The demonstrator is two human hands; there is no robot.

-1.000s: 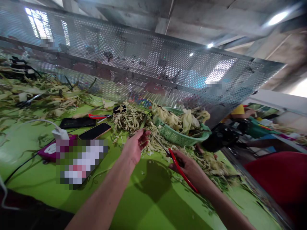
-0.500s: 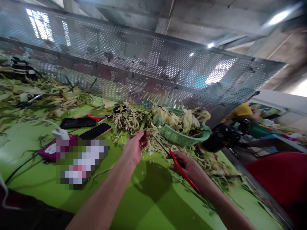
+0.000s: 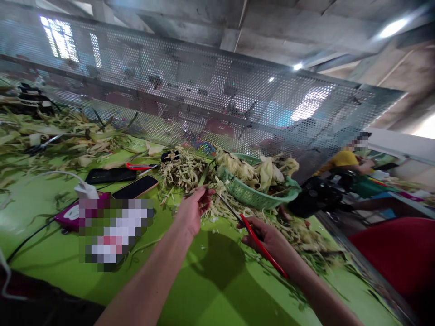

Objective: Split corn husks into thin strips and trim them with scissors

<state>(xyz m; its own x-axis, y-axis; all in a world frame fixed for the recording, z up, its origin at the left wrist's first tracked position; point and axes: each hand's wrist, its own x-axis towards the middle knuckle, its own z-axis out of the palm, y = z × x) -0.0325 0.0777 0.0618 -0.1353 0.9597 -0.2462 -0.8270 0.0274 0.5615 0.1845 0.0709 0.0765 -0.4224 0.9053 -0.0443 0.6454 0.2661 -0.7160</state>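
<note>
My left hand (image 3: 192, 209) is closed in a pinch on a thin green leaf strip (image 3: 203, 175) that sticks up and away from the fingers. My right hand (image 3: 268, 239) grips red-handled scissors (image 3: 254, 236), whose dark blades point up-left toward the left hand's fingertips. Both hands hover over a bright green table (image 3: 204, 290), just in front of a heap of pale cut leaf strips (image 3: 185, 170). A green plastic basket (image 3: 253, 195) full of husk-like leaves stands behind the hands.
Two phones (image 3: 135, 186) lie flat at the left, beside a white charger (image 3: 84, 190) with its cable and a second pair of red scissors (image 3: 137, 166). A perforated metal screen (image 3: 190, 95) closes the table's far side. More leaves pile at far left. Another person sits at right.
The hands have barely shifted, keeping the same grip. The view has drifted slightly, and the person at right has come more into sight.
</note>
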